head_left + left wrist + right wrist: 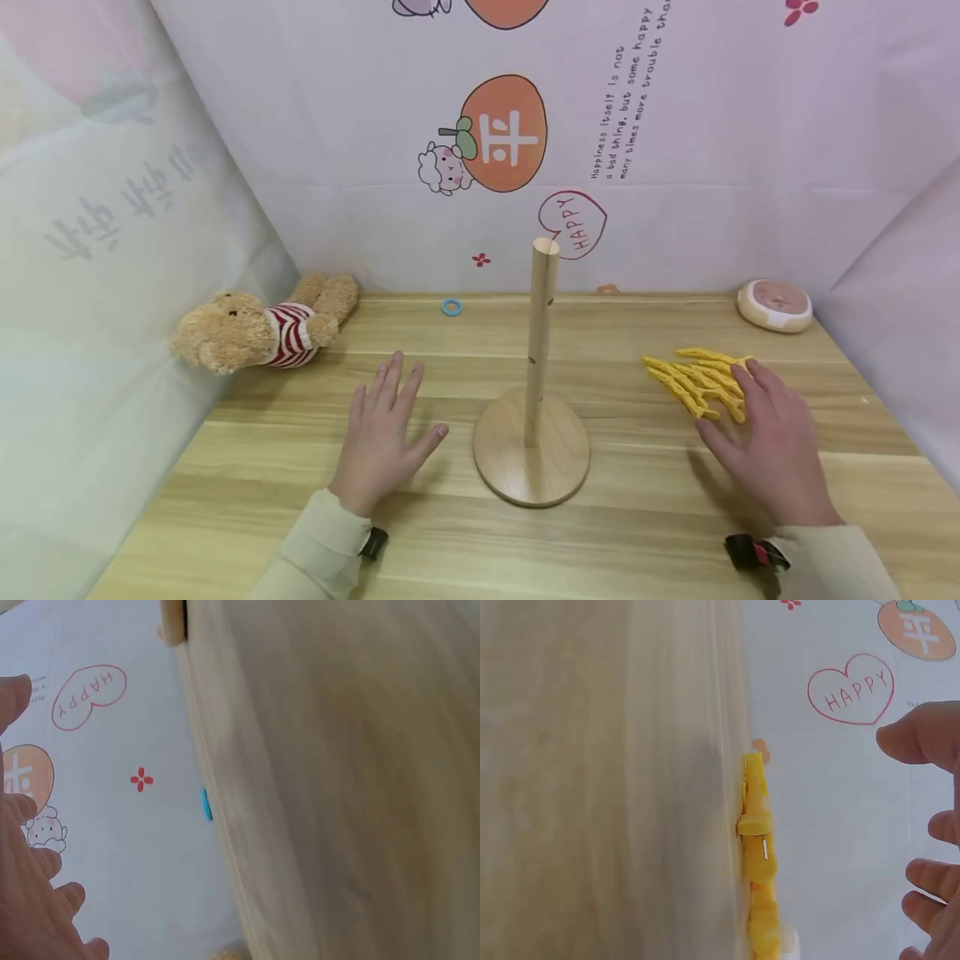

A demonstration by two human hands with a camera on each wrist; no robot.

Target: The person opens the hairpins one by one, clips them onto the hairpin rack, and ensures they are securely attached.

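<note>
Yellow pieces (703, 382): several slim, knobbly lengths in a loose heap on the table (427, 537), right of the stand, just beyond the right hand (776, 437). Right hand: thumb set apart from the fingers, grasping nothing. Index fingertip overlaps the heap's near right edge in the head view; right wrist view shows fingertips and pieces apart. Shadow of this hand falls on the table to its left.

Stand (534, 400): upright wooden post on a round base (501, 458), between the two hands, touched by neither. Small dark holes visible along the post.

Left hand (382, 454): left of the stand, fingers spread, thumb out toward the base, nothing held. Cannot tell from the head view whether the palm meets the table.

Both forearms in pale sleeves (315, 542); a dark strap (372, 544) at the left wrist, another with some red at the right.

Rear of table: blue ring (452, 314) lying flat, left of the post; teddy (292, 335) in a red-and-white striped top, lying at the left corner; rounded cream-and-pink device (776, 305) at the right corner.

Behind: white printed cloth (337, 167), with a HAPPY heart (573, 223).
</note>
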